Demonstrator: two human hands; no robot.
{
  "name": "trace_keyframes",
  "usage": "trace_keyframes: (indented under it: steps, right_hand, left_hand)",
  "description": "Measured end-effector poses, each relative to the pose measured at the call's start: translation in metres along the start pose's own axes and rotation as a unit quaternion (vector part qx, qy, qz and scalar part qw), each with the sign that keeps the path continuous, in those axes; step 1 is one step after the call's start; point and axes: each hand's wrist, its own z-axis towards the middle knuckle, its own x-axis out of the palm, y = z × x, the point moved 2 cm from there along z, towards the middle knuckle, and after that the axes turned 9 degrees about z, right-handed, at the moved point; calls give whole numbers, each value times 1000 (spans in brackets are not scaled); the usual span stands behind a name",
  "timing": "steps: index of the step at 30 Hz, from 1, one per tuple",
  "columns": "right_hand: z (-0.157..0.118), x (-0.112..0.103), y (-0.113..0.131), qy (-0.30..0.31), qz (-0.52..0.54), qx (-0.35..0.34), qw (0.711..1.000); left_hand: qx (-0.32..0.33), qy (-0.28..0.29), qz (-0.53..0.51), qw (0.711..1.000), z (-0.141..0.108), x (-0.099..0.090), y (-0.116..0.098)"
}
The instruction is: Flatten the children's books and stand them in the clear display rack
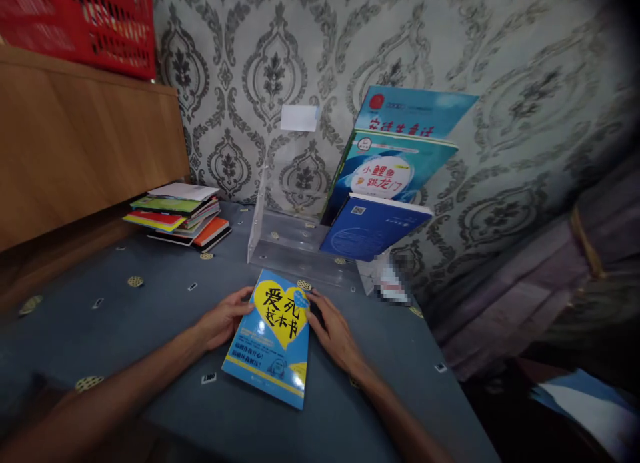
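A blue paperback book (267, 336) with a yellow heart on its cover faces up at the near middle of the table. My left hand (227, 319) grips its left edge, thumb on the cover and the other fingers partly hidden. At the right edge, my right hand (333, 326) also closes on the book. Just beyond stands a clear acrylic book rack (285, 256). In its right part several books lean upright in tiers: a dark blue book (375, 229) in front, a teal book (395, 163) behind it, and a light blue book (420, 109) at the back.
A messy stack of books (180, 213) lies at the back left, beside a wooden cabinet (85, 149) with a red basket (110, 23) on top. A patterned dark cloth (150, 323) covers the table. A pixelated item (393, 279) sits right of the rack, near the table's edge.
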Motion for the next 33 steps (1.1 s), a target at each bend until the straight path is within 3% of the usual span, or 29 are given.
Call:
trace_keyframes:
  steps: [5, 12, 18, 20, 24, 28, 33]
  right_hand:
    - [-3, 3, 0, -3, -11, 6, 1000]
    - [-4, 2, 3, 2, -16, 2, 1000]
    - [-6, -1, 8, -20, -18, -17, 999]
    - [3, -17, 9, -66, -29, -28, 997]
    - [33, -71, 25, -176, -83, -76, 978]
    - [57, -111, 51, -233, -137, -128, 954]
    - [65, -140, 82, -345, -273, -203, 875]
  left_hand:
    - [0, -13, 38, 999, 4, -1, 2]
    - [-26, -8, 216, 976, 8, -11, -6]
    - [-38, -12, 212, 976, 6, -14, -8]
    - [-40, -21, 207, 977, 7, -13, -7]
    - [-34, -32, 193, 980, 6, -10, -4]
    - [-30, -35, 174, 984, 5, -10, -1]
    - [-29, 17, 150, 988, 7, -12, 0]
